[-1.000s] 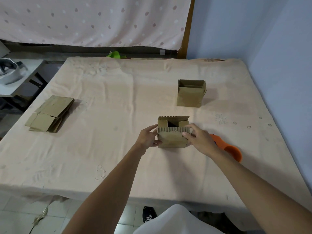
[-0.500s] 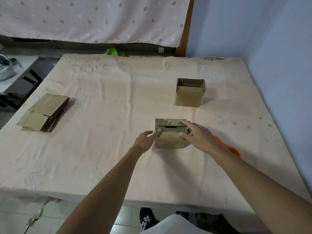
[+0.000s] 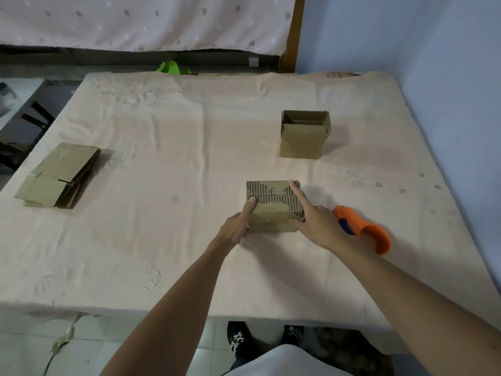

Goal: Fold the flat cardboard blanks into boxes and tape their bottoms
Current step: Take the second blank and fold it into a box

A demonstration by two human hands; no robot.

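Now left grip (image 3: 235, 229) holds the box (image 3: 272, 213); right grip (image 3: 317, 226) presses its right edge.

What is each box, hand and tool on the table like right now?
Near box: flaps folded shut, held by both hands.
Far box: upright, top open.
Flat blanks: stacked, unfolded.
Tape dispenser: lying down, not held.
Left hand: grips the near box's side.
Right hand: straight fingers press its flaps.
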